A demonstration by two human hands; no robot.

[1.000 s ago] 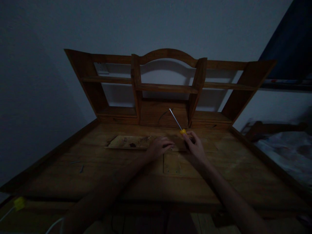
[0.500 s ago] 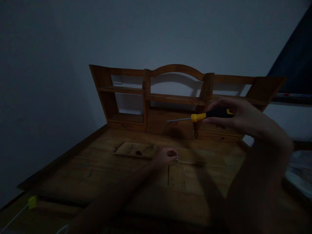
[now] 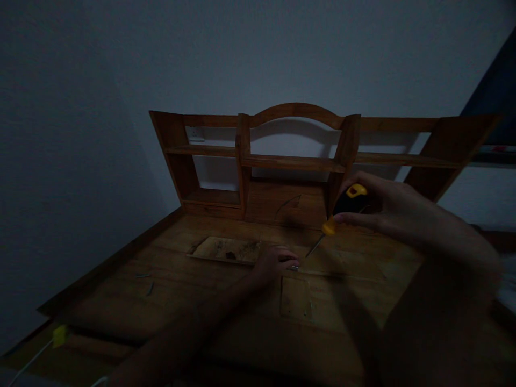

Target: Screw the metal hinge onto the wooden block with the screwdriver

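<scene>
My right hand (image 3: pixel 374 201) grips a screwdriver (image 3: pixel 329 227) by its black and yellow handle. The metal shaft slants down and to the left, its tip above the desk just right of my other hand. My left hand (image 3: pixel 278 263) rests low over the desk, fingers closed in a pinch around a small shiny metal piece (image 3: pixel 295 267); its exact kind is too small to tell. Under that hand runs a long thin wooden board (image 3: pixel 226 250) with dark stains and a ragged left end. A small rectangular panel (image 3: pixel 295 297) lies in front of it.
A wooden shelf unit (image 3: pixel 292 161) with an arched top stands at the back against the wall. Two thin small pieces (image 3: pixel 150 288) lie on the desktop (image 3: pixel 185 306) at left. A yellow tag (image 3: pixel 59 336) on a white cord hangs by the front left edge.
My right hand has turned the screwdriver from nearly level to tip-down, bringing its tip lower and nearer to my left hand. My left hand keeps its pinch in nearly the same place.
</scene>
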